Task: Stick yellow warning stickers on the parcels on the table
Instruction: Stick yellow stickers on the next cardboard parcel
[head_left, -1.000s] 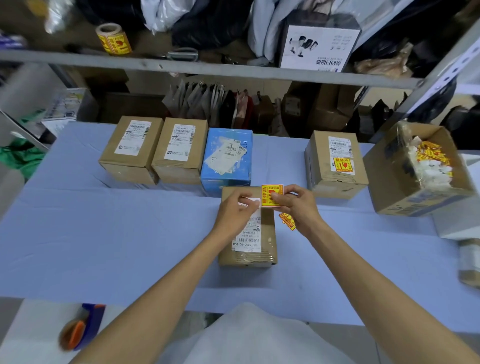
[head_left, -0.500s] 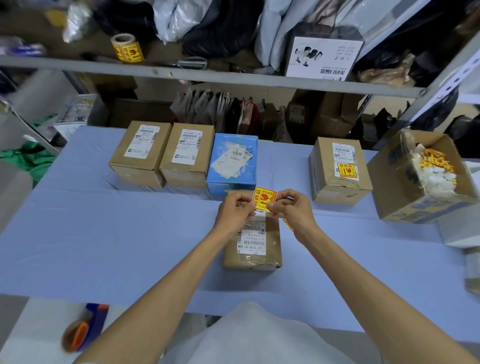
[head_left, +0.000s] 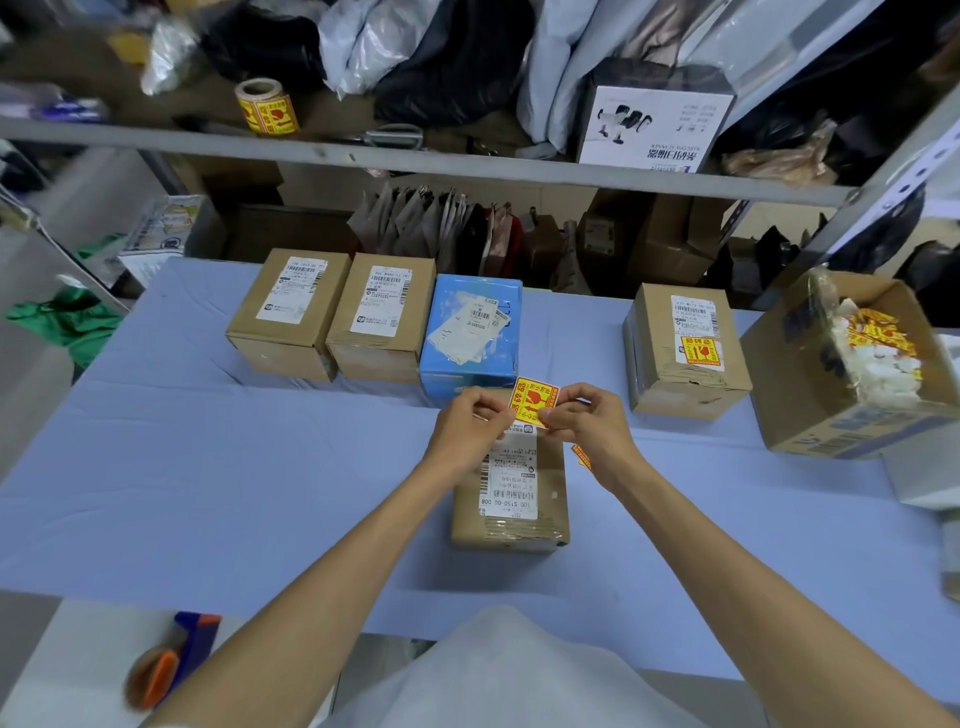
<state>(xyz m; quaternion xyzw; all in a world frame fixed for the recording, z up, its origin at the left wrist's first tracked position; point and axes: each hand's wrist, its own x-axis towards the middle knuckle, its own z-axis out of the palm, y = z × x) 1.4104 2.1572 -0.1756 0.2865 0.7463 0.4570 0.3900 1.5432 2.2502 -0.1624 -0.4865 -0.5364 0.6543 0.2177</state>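
A yellow warning sticker (head_left: 535, 401) with red print is pinched between my left hand (head_left: 470, 430) and my right hand (head_left: 589, 422), tilted, just above the far end of a brown parcel (head_left: 553, 496) with a white label. Behind stand two brown parcels (head_left: 291, 312) (head_left: 384, 317) and a blue parcel (head_left: 470, 332), none showing a yellow sticker. At the right a brown parcel (head_left: 685, 353) carries a yellow sticker (head_left: 700, 351). Another yellow sticker (head_left: 582, 457) lies on the table, partly hidden by my right wrist.
An open carton (head_left: 810, 395) with sticker scraps and backing paper stands at the right. A sticker roll (head_left: 265, 106) sits on the shelf (head_left: 415, 161) above. An orange and blue tape dispenser (head_left: 171, 660) lies at the near left. The blue tablecloth (head_left: 208, 467) covers the table.
The sticker has tilted and both hands now pinch it closer together above the parcel's far end. The view has shifted slightly.
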